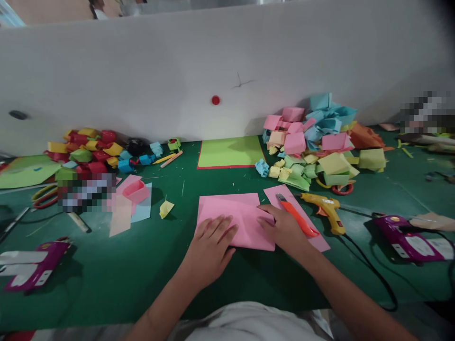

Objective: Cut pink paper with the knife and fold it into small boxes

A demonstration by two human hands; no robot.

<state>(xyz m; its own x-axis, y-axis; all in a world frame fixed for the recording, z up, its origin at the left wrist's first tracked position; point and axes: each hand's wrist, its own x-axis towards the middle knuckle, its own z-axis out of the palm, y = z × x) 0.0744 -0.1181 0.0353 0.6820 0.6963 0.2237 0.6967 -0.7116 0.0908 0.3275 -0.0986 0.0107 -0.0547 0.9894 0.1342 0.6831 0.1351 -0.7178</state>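
The pink paper (245,213) lies on the green table (142,270), under both hands. The left hand (211,237) is palm down with fingers spread over the paper's lower left part; the right hand (282,225) rests at its right edge, fingers bent, and whether it pinches the paper cannot be told. The paper's far edge runs beyond the fingertips of both hands; its near edge shows between them. Green tabletop extends from the left hand toward the purple box (39,265) at far left, and from the paper's near edge to the table's front edge. Room is tighter beside the right hand: one orange cutter (296,215) lies there on one pink strip (322,241), with one yellow glue gun (329,208) just beyond. Count of purple boxes: two, the second (412,237) being right of the glue gun. Beyond the hands: one light green sheet (231,151) with a red border, and two heaps of paper shapes, one farther left (88,151), one farther right (320,142); overlap prevents an exact shape count. One small yellow paper piece (166,208) lies left of the pink paper.
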